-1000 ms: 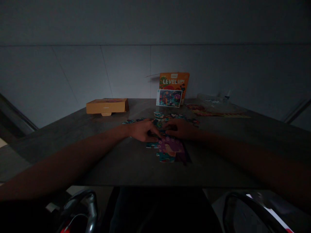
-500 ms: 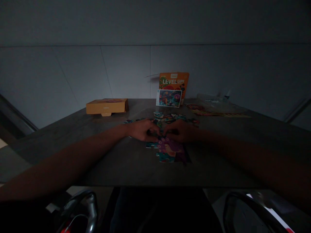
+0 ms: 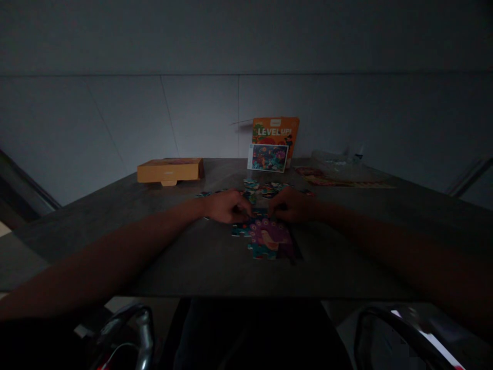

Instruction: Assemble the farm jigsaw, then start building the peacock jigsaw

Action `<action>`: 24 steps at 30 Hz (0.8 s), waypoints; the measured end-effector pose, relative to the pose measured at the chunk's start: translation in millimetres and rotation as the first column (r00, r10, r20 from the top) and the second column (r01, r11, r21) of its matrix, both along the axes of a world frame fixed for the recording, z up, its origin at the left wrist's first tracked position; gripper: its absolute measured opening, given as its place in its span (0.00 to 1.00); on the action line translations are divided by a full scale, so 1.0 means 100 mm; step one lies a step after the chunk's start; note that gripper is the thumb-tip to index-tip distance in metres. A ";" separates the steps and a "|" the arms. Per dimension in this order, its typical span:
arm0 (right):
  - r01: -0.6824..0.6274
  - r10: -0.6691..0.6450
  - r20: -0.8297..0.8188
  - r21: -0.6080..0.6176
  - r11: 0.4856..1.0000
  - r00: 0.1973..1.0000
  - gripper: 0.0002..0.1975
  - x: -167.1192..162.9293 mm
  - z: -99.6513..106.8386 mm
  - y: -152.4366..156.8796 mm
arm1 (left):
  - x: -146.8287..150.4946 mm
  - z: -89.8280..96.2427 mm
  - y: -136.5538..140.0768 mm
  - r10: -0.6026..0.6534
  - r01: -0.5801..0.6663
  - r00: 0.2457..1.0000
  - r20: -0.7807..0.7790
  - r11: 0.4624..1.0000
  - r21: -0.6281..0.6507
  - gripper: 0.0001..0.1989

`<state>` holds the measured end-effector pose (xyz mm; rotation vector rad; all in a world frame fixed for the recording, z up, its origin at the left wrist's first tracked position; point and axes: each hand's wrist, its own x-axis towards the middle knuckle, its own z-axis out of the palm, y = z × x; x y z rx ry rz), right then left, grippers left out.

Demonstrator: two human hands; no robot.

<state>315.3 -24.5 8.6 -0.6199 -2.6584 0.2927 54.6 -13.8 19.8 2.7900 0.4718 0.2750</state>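
A partly joined jigsaw puzzle (image 3: 271,237) lies on the table in front of me, with a purple fan shape, a pale bird-like figure and teal parts. My left hand (image 3: 228,206) is closed, its thumb and fingertips pinched down at the puzzle's upper left edge. At the upper right edge my right hand (image 3: 295,205) is curled too, its fingertips against the pieces. Dim light and the fingers hide exactly which pieces they grip. Between the hands a dark strip of joined pieces shows. Loose jigsaw pieces (image 3: 274,188) lie just beyond the hands.
An orange-yellow box (image 3: 169,171) lies at the back left of the table (image 3: 185,267). An orange "LEVEL UP!" package (image 3: 276,126) stands behind a picture card (image 3: 267,157). Toward the back right are a printed sheet (image 3: 346,181) and clear plastic packaging (image 3: 333,156).
My right hand has shifted slightly right, away from my left hand, uncovering the upper part of the joined puzzle. My left hand stays nearly in place.
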 end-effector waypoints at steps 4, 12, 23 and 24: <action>-0.027 0.027 0.031 -0.024 0.999 0.999 0.12 0.03 0.03 0.01 | 0.00 0.00 0.00 -0.003 0.003 1.000 0.008 1.000 -0.018 0.07; 0.191 -0.183 -0.071 0.125 0.974 0.981 0.12 0.05 0.00 0.02 | -0.02 -0.03 0.01 0.002 -0.001 0.999 0.040 0.999 -0.042 0.08; 0.762 -0.763 -0.096 0.211 0.613 0.640 0.15 0.11 0.01 0.16 | 0.02 -0.02 -0.03 -0.020 0.021 0.998 0.059 1.000 -0.015 0.06; 0.763 -0.772 -0.064 0.224 0.606 0.632 0.16 0.12 -0.02 0.19 | 0.02 -0.02 -0.04 -0.021 0.021 0.998 0.058 1.000 -0.006 0.06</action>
